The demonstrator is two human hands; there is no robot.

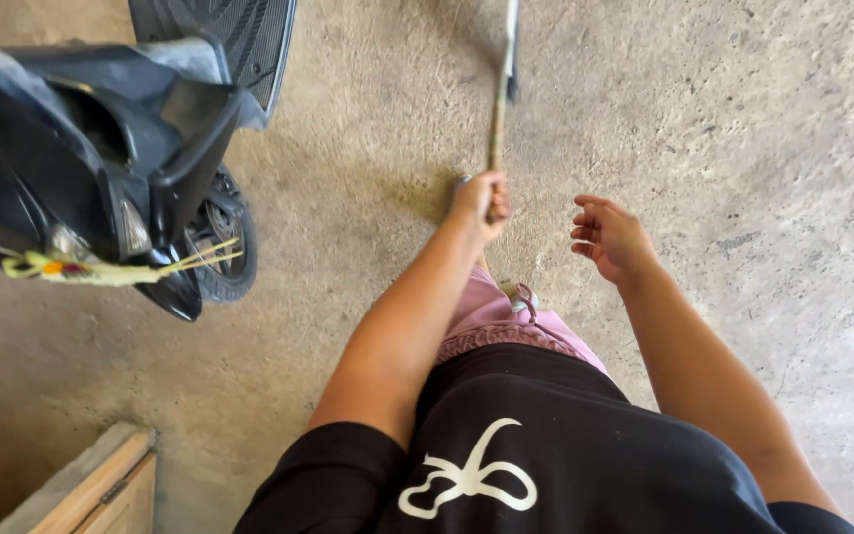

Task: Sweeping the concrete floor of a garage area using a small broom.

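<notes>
I see a tan wooden stick [497, 119], a glossy black scooter [101, 148], mottled grey-beige concrete floor [743, 148], pink shorts [496, 316] and a black shirt [565, 445] bearing a white looped motif.

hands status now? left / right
Left hand: closed around a long thin stick.
Right hand: open, fingers loosely curled, holding nothing.

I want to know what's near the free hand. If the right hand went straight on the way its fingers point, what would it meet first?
The right hand is open, with fingers curled toward the left hand, which grips the stick. It would probably meet that hand and stick first, though depth is unclear.
</notes>
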